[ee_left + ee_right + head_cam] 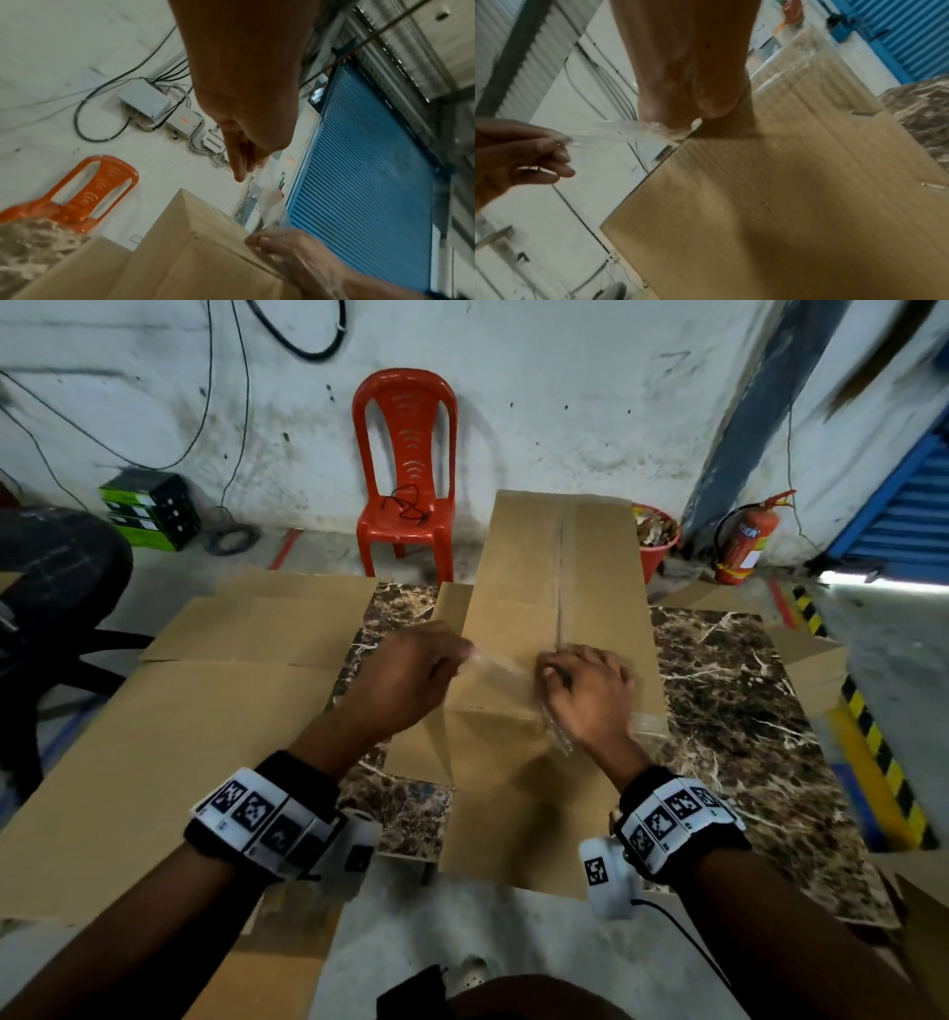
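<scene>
A tall brown cardboard box stands on the marble table, its top seam running away from me. A strip of clear tape stretches between my hands above the box top. My left hand pinches one end of it just left of the box, and the left wrist view shows those fingers closed on the tape. My right hand lies on the box top with fingers curled, holding the other end down at the seam. In the right wrist view, tape runs from that hand across to the left hand.
Flat cardboard sheets cover the table's left side and hang over its edge. Behind the table stand a red plastic chair, a red bucket and a fire extinguisher. A yellow-black striped kerb runs along the right.
</scene>
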`<control>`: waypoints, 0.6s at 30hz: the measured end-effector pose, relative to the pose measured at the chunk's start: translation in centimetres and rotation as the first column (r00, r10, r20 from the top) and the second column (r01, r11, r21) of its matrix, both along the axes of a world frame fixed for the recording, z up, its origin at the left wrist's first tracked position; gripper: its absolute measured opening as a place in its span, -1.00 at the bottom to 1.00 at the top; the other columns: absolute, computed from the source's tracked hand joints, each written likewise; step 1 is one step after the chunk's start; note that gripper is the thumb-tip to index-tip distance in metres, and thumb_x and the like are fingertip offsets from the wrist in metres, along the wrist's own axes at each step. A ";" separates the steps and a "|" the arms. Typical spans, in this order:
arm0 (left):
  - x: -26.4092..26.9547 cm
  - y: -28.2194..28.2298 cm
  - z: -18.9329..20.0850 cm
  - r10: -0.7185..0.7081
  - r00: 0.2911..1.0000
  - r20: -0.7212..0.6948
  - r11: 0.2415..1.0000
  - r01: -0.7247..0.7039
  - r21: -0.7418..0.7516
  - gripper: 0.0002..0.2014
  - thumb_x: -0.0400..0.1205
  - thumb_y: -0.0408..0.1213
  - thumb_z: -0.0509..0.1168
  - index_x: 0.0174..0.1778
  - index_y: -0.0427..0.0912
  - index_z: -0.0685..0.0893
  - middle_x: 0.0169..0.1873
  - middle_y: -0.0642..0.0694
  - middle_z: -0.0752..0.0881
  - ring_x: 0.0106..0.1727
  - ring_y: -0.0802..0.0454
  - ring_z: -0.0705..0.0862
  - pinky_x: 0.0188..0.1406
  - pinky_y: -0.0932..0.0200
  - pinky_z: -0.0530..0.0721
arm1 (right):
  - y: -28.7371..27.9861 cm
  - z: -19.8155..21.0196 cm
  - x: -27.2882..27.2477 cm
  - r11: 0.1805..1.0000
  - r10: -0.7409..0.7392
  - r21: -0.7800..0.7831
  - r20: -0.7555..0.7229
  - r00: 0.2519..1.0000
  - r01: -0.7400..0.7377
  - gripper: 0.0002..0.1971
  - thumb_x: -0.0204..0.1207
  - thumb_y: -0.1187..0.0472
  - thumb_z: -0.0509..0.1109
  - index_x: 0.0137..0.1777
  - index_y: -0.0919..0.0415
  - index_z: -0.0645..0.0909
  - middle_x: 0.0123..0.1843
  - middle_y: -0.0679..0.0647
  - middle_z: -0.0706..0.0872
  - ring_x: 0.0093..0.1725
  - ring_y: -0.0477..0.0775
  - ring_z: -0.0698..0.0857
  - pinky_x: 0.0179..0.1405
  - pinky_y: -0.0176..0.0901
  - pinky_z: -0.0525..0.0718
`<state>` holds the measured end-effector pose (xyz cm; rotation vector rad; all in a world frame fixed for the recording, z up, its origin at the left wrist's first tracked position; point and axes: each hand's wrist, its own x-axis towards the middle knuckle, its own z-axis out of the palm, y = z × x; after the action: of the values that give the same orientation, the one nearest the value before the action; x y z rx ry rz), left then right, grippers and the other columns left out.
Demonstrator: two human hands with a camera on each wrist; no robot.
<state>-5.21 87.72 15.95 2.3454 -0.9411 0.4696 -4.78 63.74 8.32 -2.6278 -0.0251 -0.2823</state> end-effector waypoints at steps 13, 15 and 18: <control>3.1 -6.0 -2.8 -0.132 0.773 -0.621 0.720 -0.356 -0.596 -0.79 0.68 -0.40 0.27 0.20 -0.34 0.69 -0.04 -0.21 0.80 -0.05 -0.10 0.81 -0.13 0.11 0.77 | -2.1 1.1 -0.7 0.652 0.197 0.738 0.056 0.979 -0.173 -0.91 0.59 0.30 0.46 -0.02 0.25 0.81 -0.10 0.02 0.84 -0.16 -0.08 0.75 -0.11 -0.18 0.67; 3.1 -6.2 -3.9 -0.131 0.804 -0.580 0.771 -0.285 -0.569 -0.66 0.64 -0.29 0.28 0.34 -0.25 0.60 0.13 -0.18 0.75 0.10 -0.03 0.77 0.02 0.14 0.75 | -2.4 1.4 -0.8 0.571 0.081 0.816 0.051 0.995 -0.088 -0.87 0.63 0.28 0.41 -0.08 0.27 0.77 -0.16 0.10 0.81 -0.19 -0.02 0.70 -0.15 -0.11 0.66; 2.7 -7.3 -6.1 -0.016 0.838 -0.545 0.933 -0.184 -0.310 -0.49 0.61 -0.42 0.34 0.51 -0.19 0.47 0.37 -0.15 0.62 0.35 0.06 0.60 0.35 0.10 0.60 | -3.1 1.3 -0.6 0.425 -0.071 0.905 0.007 0.997 0.024 -0.84 0.68 0.27 0.33 -0.11 0.26 0.66 -0.17 0.14 0.78 -0.15 0.15 0.70 -0.08 0.09 0.65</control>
<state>-2.52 80.44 9.87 2.0203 -0.4371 -0.0138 -5.41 60.65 9.62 -1.4996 0.1530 -0.2663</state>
